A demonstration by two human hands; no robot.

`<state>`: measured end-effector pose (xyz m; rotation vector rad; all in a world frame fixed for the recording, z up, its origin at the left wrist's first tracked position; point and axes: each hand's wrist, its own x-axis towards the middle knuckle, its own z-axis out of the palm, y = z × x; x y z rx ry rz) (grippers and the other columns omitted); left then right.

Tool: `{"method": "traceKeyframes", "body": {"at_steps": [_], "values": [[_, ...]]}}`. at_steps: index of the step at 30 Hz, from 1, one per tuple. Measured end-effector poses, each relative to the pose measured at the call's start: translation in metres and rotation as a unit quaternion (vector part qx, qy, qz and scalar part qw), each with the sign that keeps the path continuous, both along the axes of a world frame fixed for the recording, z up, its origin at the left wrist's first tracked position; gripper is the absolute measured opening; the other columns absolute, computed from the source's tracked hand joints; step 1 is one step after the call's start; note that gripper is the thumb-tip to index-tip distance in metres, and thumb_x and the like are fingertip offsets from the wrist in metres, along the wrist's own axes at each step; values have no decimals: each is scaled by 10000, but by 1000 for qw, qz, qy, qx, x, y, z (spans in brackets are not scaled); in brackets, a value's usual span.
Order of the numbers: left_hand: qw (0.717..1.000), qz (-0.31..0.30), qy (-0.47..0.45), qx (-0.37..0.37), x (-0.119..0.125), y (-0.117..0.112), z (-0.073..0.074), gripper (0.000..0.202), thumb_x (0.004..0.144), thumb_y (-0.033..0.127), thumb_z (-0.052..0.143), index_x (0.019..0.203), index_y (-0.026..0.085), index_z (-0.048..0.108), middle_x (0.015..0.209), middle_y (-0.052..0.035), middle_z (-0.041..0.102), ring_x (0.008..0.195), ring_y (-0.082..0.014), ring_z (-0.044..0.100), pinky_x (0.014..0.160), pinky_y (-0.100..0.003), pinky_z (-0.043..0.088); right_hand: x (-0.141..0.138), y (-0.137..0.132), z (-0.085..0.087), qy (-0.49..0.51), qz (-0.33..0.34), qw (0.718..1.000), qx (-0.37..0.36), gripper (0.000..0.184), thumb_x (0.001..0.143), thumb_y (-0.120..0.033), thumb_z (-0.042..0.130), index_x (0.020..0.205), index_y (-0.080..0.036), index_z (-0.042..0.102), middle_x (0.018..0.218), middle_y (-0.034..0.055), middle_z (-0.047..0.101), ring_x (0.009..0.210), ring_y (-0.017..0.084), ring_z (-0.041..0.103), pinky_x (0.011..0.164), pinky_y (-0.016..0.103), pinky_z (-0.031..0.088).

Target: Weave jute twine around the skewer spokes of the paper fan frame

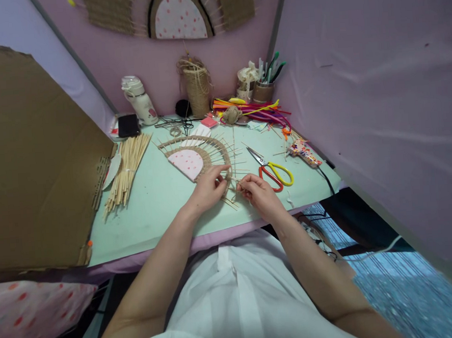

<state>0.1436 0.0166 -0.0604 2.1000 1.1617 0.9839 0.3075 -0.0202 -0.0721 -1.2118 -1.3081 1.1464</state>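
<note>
A half-round woven piece [194, 158] lies on the pale green table [155, 204]: a pink dotted centre, rows of jute twine around it and thin wooden sticks fanning out. My left hand [208, 188] rests on its near right end, fingers pinched on the twine and sticks there. My right hand [258, 192] is just to the right, fingers closed on a thin strand of twine near the stick ends. The two hands almost touch.
Red and yellow handled scissors [274, 171] lie right of my hands. A bundle of sticks [126, 170] lies at left beside a big cardboard sheet [30, 165]. At the back stand a bottle [139, 100], a twine-wrapped vase [197, 91], coloured straws [256, 111] and a pen cup [263, 87].
</note>
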Motion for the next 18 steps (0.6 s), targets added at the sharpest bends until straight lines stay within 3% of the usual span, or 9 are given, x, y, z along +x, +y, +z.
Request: {"method": "traceKeyframes", "body": {"at_steps": [3, 7, 14, 18], "values": [[999, -41, 28, 10, 3, -1, -1, 348, 788, 128, 515, 1121, 192, 594, 1081, -72, 607, 817, -143, 565, 741, -268, 440, 1, 0, 1, 90, 47, 994, -29, 110, 766, -289, 481, 707, -201, 512, 681, -7, 554, 549, 100, 408, 523, 225, 329], [997, -2, 57, 59, 5, 0, -1, 136, 823, 163, 520, 864, 187, 647, 859, -50, 635, 856, -173, 560, 779, -288, 413, 2, -1, -1, 106, 51, 992, -40, 96, 750, -267, 499, 689, -197, 523, 649, -14, 550, 532, 97, 394, 519, 230, 315], [989, 26, 69, 128, 5, -4, 0, 78, 831, 156, 536, 778, 182, 587, 771, -27, 600, 774, -158, 529, 721, -280, 405, 5, -1, 9, 6, 42, 999, -32, 191, 804, -347, 469, 718, -191, 537, 711, -1, 600, 551, 103, 445, 524, 233, 343], [989, 16, 57, 138, 6, -7, 3, 83, 837, 171, 534, 762, 180, 567, 761, -24, 588, 762, -154, 522, 709, -281, 405, 5, 2, 14, -87, -3, 996, 23, 268, 803, -452, 533, 765, -187, 541, 681, -4, 579, 609, 127, 502, 574, 242, 377]]}}
